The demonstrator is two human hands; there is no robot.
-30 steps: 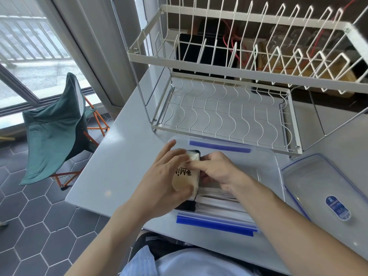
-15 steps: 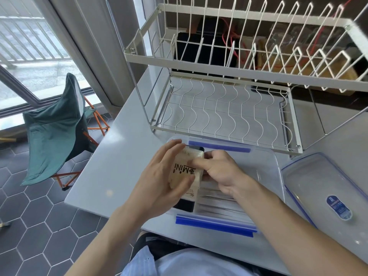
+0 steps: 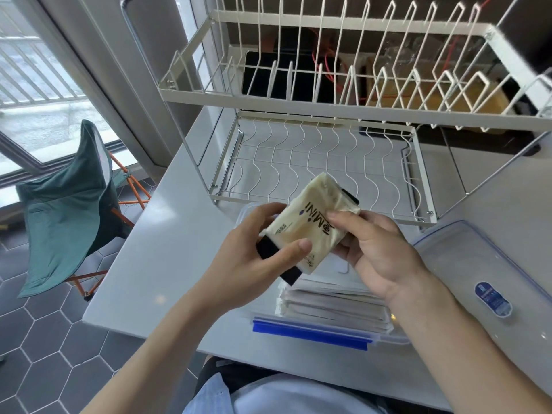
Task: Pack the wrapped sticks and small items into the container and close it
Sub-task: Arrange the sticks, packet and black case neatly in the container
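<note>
Both hands hold a cream tissue pack [image 3: 313, 222] printed "MINI", with a flat black item [image 3: 270, 252] under it, lifted above the clear container [image 3: 397, 339]. My left hand [image 3: 254, 258] grips the near left end, thumb on top of the pack. My right hand [image 3: 376, 249] holds the right edge, fingers curled round it. The container, with blue clip flaps [image 3: 310, 334], holds a stack of white wrapped sticks [image 3: 334, 303]. Its clear lid [image 3: 490, 282] with a blue sticker lies flat on the table to the right.
A white two-tier wire dish rack [image 3: 328, 162] stands just behind the container on the white table [image 3: 167, 249]. A green folding chair [image 3: 68, 204] stands on the tiled floor at the left, by a window.
The tissue pack and black item have risen out of the container and tilted. Both hands lifted with them; the wrapped sticks beneath are now uncovered.
</note>
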